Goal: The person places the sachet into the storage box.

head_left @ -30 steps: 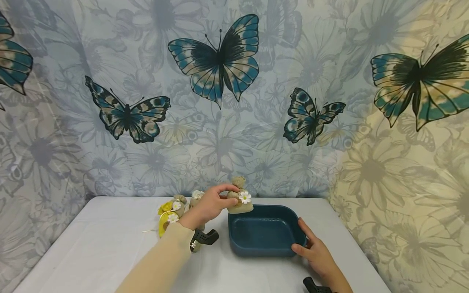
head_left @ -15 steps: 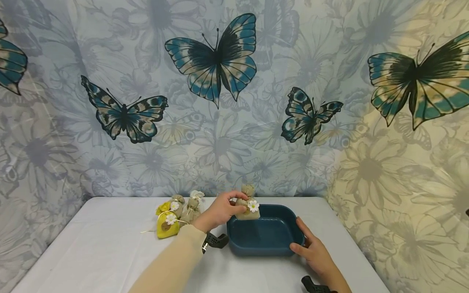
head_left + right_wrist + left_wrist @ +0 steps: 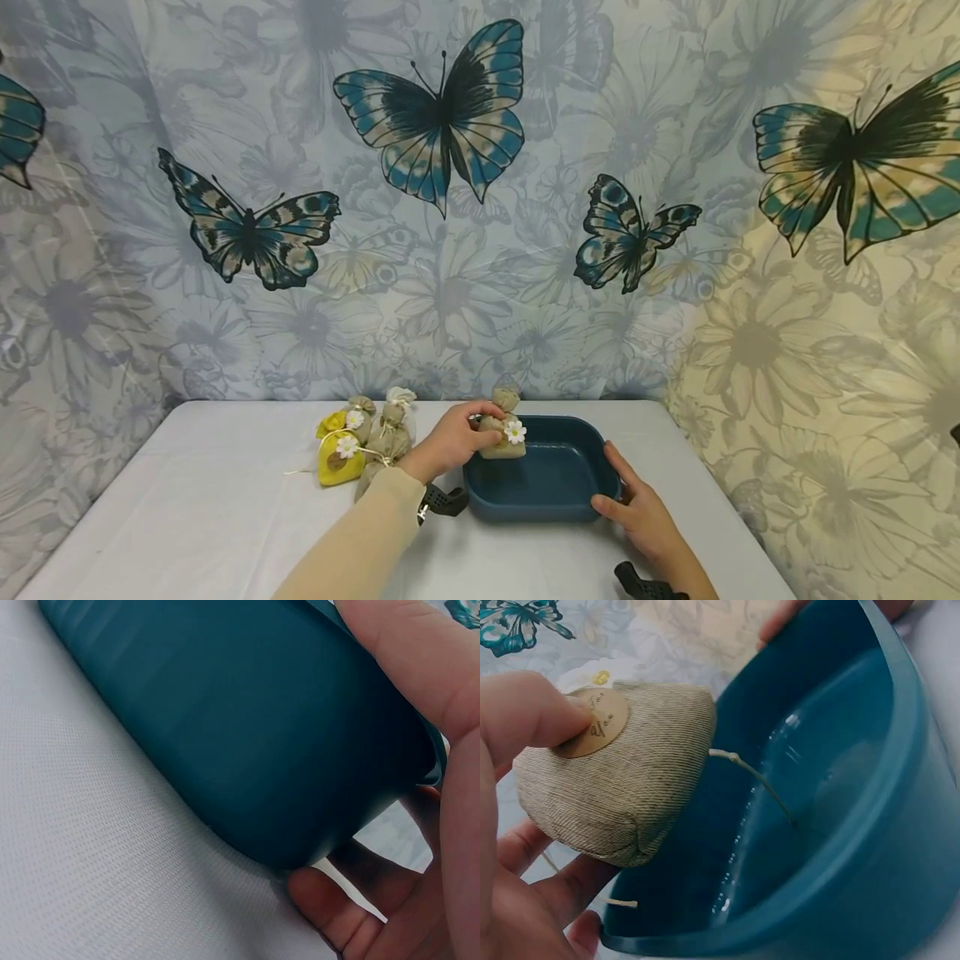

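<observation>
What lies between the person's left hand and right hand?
The beige pouch, pinched by the left hand, then the blue dish, whose right end the right hand holds; the head view shows this.

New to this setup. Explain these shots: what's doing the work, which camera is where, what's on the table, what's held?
There's no robot: a person works with two bare hands. The wide picture comes from a camera on their head, looking forward and down. The two close-ups come from cameras worn on each wrist, probably the black devices seen there.

The table is covered in white, with a butterfly-print backdrop behind it. On it stands a blue basin; left of that sits a cluster of small pouches, one yellow pouch and some beige ones.

The left hand holds a flower-trimmed pouch at the basin's left end, apparently above it. The right hand grips the basin's right end.
</observation>
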`<state>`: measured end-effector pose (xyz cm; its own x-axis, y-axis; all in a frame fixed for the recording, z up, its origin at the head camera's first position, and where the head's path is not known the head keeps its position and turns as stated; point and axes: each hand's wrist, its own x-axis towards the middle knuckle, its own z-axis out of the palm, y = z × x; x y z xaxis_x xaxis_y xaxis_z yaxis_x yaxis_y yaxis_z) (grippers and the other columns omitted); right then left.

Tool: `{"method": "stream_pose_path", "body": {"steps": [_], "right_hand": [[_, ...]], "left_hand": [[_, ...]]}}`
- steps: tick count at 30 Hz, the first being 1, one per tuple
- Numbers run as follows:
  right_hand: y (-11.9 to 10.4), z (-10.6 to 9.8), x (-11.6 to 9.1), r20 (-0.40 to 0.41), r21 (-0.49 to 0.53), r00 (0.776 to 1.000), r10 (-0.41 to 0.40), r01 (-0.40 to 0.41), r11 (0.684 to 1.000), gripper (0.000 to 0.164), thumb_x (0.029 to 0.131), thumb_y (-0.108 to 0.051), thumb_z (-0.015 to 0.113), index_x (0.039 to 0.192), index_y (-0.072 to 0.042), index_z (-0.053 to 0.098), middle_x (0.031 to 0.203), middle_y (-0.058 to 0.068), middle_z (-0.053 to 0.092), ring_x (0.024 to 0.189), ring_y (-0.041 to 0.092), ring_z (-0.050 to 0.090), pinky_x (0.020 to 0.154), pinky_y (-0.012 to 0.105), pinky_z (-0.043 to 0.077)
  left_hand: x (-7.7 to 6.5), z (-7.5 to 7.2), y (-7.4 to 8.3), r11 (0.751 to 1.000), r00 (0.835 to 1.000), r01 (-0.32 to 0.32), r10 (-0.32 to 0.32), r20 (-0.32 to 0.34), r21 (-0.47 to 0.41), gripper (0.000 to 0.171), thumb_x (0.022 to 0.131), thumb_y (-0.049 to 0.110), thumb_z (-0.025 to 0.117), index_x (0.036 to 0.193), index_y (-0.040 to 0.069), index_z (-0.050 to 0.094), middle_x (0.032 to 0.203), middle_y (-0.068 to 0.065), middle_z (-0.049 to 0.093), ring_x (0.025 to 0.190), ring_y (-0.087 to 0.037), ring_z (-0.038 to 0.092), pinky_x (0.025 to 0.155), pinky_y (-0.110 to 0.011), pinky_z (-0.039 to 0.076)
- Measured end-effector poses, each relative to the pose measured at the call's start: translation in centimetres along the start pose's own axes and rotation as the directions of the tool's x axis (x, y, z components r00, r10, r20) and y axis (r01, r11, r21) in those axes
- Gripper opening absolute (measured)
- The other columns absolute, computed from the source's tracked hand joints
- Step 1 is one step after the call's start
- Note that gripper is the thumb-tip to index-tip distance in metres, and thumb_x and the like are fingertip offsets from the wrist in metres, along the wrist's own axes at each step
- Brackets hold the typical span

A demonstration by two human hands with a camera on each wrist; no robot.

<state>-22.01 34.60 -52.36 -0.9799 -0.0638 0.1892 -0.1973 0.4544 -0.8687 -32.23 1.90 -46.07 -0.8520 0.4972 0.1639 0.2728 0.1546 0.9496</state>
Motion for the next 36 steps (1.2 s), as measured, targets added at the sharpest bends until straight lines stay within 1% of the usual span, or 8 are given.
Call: {"method": "stream_pose_path", "body": {"steps": [2, 5, 12, 16, 21, 26, 30, 36], "right_hand": [[0.0, 0.0, 0.0, 0.004, 0.008, 1.0, -0.001, 0.001, 1.0, 0.082, 0.092, -0.013, 0.073, 0.159, -0.01, 0.025, 0.163, 0.009, 0.02, 0.145, 0.035, 0.014, 0.093, 0.016, 0.039], [0.1, 0.0, 0.0, 0.004, 0.008, 1.0, 0.006, -0.006, 1.0, 0.082, 0.092, -0.014, 0.073, 0.159, -0.01, 0.025, 0.163, 0.009, 0.019, 0.145, 0.036, 0.014, 0.094, 0.016, 0.038], [0.2, -0.1, 0.2, 0.001, 0.0, 1.0, 0.019, -0.019, 1.0, 0.083, 0.092, -0.017, 0.074, 0.159, -0.009, 0.025, 0.163, 0.008, 0.019, 0.146, 0.035, 0.013, 0.095, 0.011, 0.031], [0.3, -0.1, 0.2, -0.002, -0.004, 0.999, 0.038, -0.038, 0.999, 0.084, 0.092, -0.02, 0.074, 0.159, -0.011, 0.024, 0.163, 0.005, 0.018, 0.147, 0.032, 0.013, 0.095, 0.011, 0.03], [0.1, 0.0, 0.1, -0.006, -0.023, 1.0, 0.028, -0.028, 0.999, 0.084, 0.092, -0.02, 0.074, 0.159, -0.011, 0.024, 0.163, 0.007, 0.019, 0.147, 0.034, 0.014, 0.096, 0.012, 0.03], [-0.2, 0.0, -0.1, -0.003, -0.018, 1.0, 0.022, -0.022, 1.0, 0.083, 0.092, -0.019, 0.074, 0.159, -0.012, 0.025, 0.163, 0.007, 0.019, 0.147, 0.036, 0.014, 0.094, 0.011, 0.031], [-0.2, 0.1, -0.1, 0.0, -0.006, 1.0, 0.018, -0.018, 1.0, 0.083, 0.092, -0.017, 0.074, 0.159, -0.011, 0.024, 0.163, 0.008, 0.019, 0.146, 0.036, 0.014, 0.094, 0.01, 0.031], [0.0, 0.0, 0.0, -0.006, -0.011, 1.0, 0.008, -0.008, 1.0, 0.083, 0.092, -0.016, 0.074, 0.159, -0.009, 0.025, 0.163, 0.008, 0.019, 0.147, 0.035, 0.014, 0.095, 0.01, 0.029]], "left_hand": [[0.0, 0.0, -0.2, 1.0, 1.0, -0.01, 0.01, -0.013, 0.01, 0.023, 0.09, 0.012, 0.075, 0.113, 0.015, 0.071, 0.116, -0.002, 0.062, 0.081, -0.019, 0.057, 0.065, -0.033, 0.05], [-0.1, 0.1, -0.5, 0.999, 0.999, -0.04, 0.041, -0.022, 0.033, 0.023, 0.089, 0.013, 0.076, 0.112, 0.015, 0.072, 0.111, 0.0, 0.064, 0.085, -0.018, 0.057, 0.068, -0.032, 0.05], [-0.4, 0.4, -1.0, 0.996, 0.997, -0.074, 0.075, -0.005, 0.055, 0.024, 0.088, 0.012, 0.077, 0.111, 0.014, 0.072, 0.104, 0.001, 0.065, 0.091, -0.02, 0.056, 0.075, -0.033, 0.049], [-0.6, 0.4, -1.2, 0.996, 0.996, -0.083, 0.084, -0.018, 0.037, 0.025, 0.088, 0.01, 0.077, 0.113, 0.011, 0.072, 0.111, -0.002, 0.066, 0.099, -0.025, 0.057, 0.08, -0.037, 0.047], [-0.6, 0.3, -1.7, 0.996, 0.997, -0.058, 0.061, -0.051, 0.062, 0.025, 0.088, 0.014, 0.078, 0.112, 0.014, 0.072, 0.114, 0.002, 0.064, 0.105, -0.023, 0.056, 0.087, -0.042, 0.045], [-0.6, 0.2, -2.2, 0.988, 0.994, -0.023, 0.04, -0.106, 0.155, 0.022, 0.085, 0.022, 0.08, 0.106, 0.021, 0.073, 0.112, 0.005, 0.062, 0.114, -0.023, 0.049, 0.097, -0.049, 0.038], [-0.7, 0.1, -2.8, 0.974, 0.989, 0.014, 0.02, -0.145, 0.227, 0.023, 0.083, 0.027, 0.082, 0.104, 0.025, 0.073, 0.115, 0.001, 0.059, 0.121, -0.029, 0.044, 0.1, -0.059, 0.03], [-0.4, -0.1, -4.4, 0.975, 0.992, 0.015, 0.013, -0.125, 0.22, 0.023, 0.085, 0.024, 0.081, 0.106, 0.024, 0.071, 0.118, 0.003, 0.062, 0.126, -0.028, 0.048, 0.104, -0.054, 0.035]]}}
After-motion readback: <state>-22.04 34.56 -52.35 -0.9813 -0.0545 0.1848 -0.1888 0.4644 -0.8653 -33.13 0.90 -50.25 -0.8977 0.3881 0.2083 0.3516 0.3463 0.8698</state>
